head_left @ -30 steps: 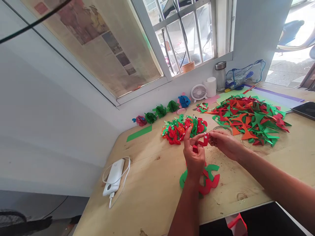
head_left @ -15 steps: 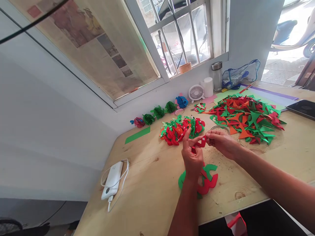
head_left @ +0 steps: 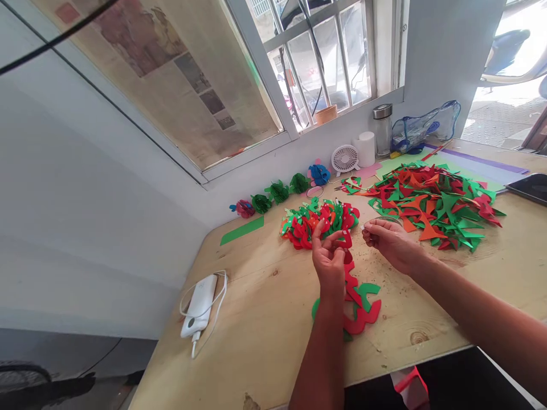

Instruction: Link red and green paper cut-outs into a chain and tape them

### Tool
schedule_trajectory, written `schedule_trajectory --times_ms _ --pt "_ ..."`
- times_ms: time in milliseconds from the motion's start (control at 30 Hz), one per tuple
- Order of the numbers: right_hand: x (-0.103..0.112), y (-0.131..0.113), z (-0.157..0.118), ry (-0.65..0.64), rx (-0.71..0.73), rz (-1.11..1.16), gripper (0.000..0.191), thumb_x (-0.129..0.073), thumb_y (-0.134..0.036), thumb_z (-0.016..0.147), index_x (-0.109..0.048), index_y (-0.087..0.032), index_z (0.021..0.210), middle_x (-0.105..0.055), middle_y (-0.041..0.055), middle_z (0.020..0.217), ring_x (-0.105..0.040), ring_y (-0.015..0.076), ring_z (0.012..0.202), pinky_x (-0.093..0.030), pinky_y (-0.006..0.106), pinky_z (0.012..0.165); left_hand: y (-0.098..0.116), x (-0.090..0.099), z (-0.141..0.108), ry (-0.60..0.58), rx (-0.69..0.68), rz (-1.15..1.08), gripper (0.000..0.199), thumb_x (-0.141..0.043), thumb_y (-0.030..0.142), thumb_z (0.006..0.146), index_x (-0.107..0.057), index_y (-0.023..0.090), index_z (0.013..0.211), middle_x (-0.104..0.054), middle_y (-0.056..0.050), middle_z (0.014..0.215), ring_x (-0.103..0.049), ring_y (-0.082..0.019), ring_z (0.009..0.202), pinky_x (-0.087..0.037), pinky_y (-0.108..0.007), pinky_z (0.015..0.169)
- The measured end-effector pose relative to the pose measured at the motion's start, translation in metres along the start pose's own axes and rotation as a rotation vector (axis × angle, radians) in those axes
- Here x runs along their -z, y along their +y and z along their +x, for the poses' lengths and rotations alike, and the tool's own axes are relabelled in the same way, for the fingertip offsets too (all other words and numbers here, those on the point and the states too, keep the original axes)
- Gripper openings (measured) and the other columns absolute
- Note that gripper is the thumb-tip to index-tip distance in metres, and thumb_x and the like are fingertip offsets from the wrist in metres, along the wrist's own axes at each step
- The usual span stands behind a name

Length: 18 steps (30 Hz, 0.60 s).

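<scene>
My left hand (head_left: 330, 266) holds a curved red cutout (head_left: 347, 239), of felt or paper, between thumb and fingers. A small white square shows near the cutout's top. Just to the right, my right hand (head_left: 393, 244) pinches a tiny white scrap (head_left: 363, 228), apart from the cutout. Below my left wrist lie loose red cutouts (head_left: 363, 320) and green cutouts (head_left: 370, 291), partly hidden by the forearm. Beyond my left hand sits a heap of red and green cutouts (head_left: 307, 225), many dotted with white squares. A thin ring (head_left: 391, 218) lies partly behind my right hand.
A large pile of scraps (head_left: 444, 205) covers the table's right side. Along the wall stand paper figures (head_left: 280, 192), a small fan (head_left: 345, 159) and a glass bottle (head_left: 383, 134). A white power bank (head_left: 200, 304) with its cable lies left; a phone (head_left: 530, 187) lies far right.
My right hand has drawn away from the red cutout, with a white scrap now at its fingertips. My left hand has shifted slightly left, still holding the cutout. The view has turned a little.
</scene>
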State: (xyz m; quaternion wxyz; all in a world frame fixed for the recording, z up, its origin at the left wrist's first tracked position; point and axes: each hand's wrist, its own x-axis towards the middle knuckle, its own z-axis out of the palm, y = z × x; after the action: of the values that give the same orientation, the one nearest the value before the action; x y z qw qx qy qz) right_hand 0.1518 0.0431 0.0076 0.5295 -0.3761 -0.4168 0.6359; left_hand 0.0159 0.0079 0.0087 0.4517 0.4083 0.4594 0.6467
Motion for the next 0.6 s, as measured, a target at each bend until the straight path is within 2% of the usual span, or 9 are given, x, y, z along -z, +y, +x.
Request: schedule_trajectory --times_ms 100,233,433,600 --pt "-0.001 0.004 0.000 -0.004 0.039 -0.105 0.027 -0.068 -0.045 0.068 -0.059 -0.020 0.070 -0.057 0.0010 0.069 -0.049 0.0121 0.061 -0.038 0.028 0.057 -0.003 0.001 0.006 0.053 0.070 -0.131 0.071 -0.057 0.009 0.062 -0.042 0.023 0.130 -0.065 -0.008 0.103 -0.062 -0.011 0.078 -0.047 -0.019 0.063" --pt "-0.006 0.006 -0.004 0.000 0.072 -0.264 0.030 -0.069 -0.042 0.068 -0.061 -0.021 0.087 -0.061 0.0014 0.077 -0.053 0.0141 0.071 -0.040 0.028 0.062 -0.007 0.003 0.010 0.101 0.058 -0.187 0.070 -0.062 0.008 0.062 -0.043 0.022 0.128 -0.064 -0.008 0.104 -0.063 -0.011 0.083 -0.050 -0.023 0.073" --pt "-0.013 0.011 -0.006 -0.069 0.111 -0.305 0.043 -0.071 -0.040 0.066 -0.054 -0.023 0.102 -0.061 -0.0016 0.072 -0.056 0.0147 0.067 -0.042 0.029 0.059 -0.007 0.003 0.008 0.157 -0.024 -0.072 0.068 -0.061 0.009 0.066 -0.043 0.024 0.130 -0.062 -0.008 0.106 -0.063 -0.011 0.078 -0.052 -0.023 0.070" --pt "-0.012 0.016 -0.003 -0.025 0.114 -0.278 0.047 -0.073 -0.041 0.063 -0.052 -0.023 0.101 -0.059 -0.0030 0.066 -0.053 0.0135 0.060 -0.040 0.028 0.056 -0.006 -0.001 0.006 0.136 -0.027 -0.051 0.068 -0.060 0.008 0.067 -0.042 0.023 0.130 -0.061 -0.009 0.106 -0.063 -0.011 0.079 -0.052 -0.023 0.069"
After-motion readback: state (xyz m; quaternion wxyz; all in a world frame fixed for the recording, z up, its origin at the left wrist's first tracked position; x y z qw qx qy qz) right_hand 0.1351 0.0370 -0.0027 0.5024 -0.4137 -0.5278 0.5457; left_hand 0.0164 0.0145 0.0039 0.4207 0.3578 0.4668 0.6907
